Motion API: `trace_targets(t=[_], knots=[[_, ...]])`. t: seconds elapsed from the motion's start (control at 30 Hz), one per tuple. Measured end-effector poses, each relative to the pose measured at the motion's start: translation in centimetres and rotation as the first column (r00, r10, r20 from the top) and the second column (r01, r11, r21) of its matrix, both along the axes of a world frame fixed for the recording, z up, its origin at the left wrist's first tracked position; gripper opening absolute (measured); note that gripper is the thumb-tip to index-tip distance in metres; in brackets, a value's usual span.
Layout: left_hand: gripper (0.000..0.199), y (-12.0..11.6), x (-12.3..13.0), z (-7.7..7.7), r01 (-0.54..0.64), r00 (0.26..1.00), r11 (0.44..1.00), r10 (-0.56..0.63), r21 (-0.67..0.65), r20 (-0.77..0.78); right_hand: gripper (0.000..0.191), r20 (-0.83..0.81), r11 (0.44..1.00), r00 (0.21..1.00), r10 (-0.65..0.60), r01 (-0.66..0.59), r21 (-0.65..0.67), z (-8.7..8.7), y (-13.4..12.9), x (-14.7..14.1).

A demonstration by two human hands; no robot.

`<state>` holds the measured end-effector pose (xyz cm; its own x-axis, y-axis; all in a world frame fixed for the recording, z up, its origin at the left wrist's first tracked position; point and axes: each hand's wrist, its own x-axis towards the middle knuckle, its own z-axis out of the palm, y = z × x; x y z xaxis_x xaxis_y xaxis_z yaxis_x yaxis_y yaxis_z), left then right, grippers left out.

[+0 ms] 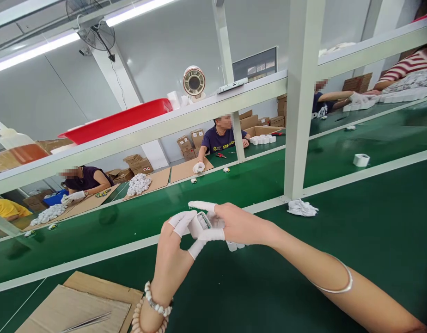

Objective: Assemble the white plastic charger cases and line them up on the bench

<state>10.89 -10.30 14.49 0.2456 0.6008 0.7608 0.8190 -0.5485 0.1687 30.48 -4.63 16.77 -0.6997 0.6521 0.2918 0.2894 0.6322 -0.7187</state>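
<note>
My left hand (173, 256) and my right hand (243, 224), both with white finger cots on the fingertips, hold one small white plastic housing (196, 226) between them. Its open side faces right and shows something greenish inside, too small to make out. My left fingers close on its left side and underside; my right thumb and fingers grip its right side. Partly hidden behind my right hand, a few more white housings (232, 246) rest on the green work surface.
Tweezers (88, 321) lie on cardboard sheets (75, 305) at lower left. A crumpled white cloth or glove (302, 208) sits by the upright post (300, 101). One white housing (361, 160) is on the green belt (262, 171). Co-workers sit across it, under a shelf with a red tray (119, 121).
</note>
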Motion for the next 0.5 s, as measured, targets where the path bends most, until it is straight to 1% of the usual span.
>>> trace_targets(t=[0.03, 0.1, 0.17, 0.23, 0.3, 0.4, 0.43, 0.5], knots=[[0.042, 0.3, 0.1, -0.3, -0.016, 1.0, 1.0, 0.017, -0.021, 0.02, 0.052, 0.008, 0.999, 1.0, -0.025, 0.024, 0.026, -0.2, 0.1, -0.2], [0.044, 1.1, 0.3, -1.0, -0.046, 0.994, 0.993, 0.056, -0.112, 0.088, 0.037, 0.024, 0.993, 0.995, -0.092, 0.09, 0.077, -0.5, 0.7, -0.5], [0.049, 2.2, 0.3, -1.8, -0.072, 0.983, 0.974, 0.106, -0.213, 0.152, 0.029, 0.102, 0.967, 0.968, -0.228, 0.213, 0.142, -0.7, 2.2, -0.5], [0.052, 3.7, 0.0, -3.3, -0.062, 0.977, 0.953, 0.119, -0.295, 0.179, 0.027, 0.202, 0.922, 0.906, -0.372, 0.335, 0.195, -1.2, 4.5, -0.1], [0.053, 5.4, -0.3, -5.6, -0.004, 0.978, 0.926, 0.081, -0.377, 0.191, 0.025, 0.277, 0.877, 0.835, -0.475, 0.424, 0.226, -2.1, 7.4, 0.6], [0.06, 7.6, -0.4, -9.9, 0.091, 0.978, 0.831, 0.031, -0.549, 0.208, 0.025, 0.386, 0.818, 0.721, -0.576, 0.515, 0.257, -4.5, 11.6, 1.7], [0.061, 8.1, -0.3, -11.2, 0.109, 0.978, 0.804, 0.018, -0.585, 0.207, 0.027, 0.426, 0.799, 0.677, -0.6, 0.539, 0.268, -5.4, 12.8, 2.0], [0.063, 8.8, -0.1, -13.0, 0.135, 0.977, 0.784, -0.005, -0.606, 0.212, 0.029, 0.506, 0.775, 0.599, -0.621, 0.566, 0.281, -7.1, 14.8, 2.4]])
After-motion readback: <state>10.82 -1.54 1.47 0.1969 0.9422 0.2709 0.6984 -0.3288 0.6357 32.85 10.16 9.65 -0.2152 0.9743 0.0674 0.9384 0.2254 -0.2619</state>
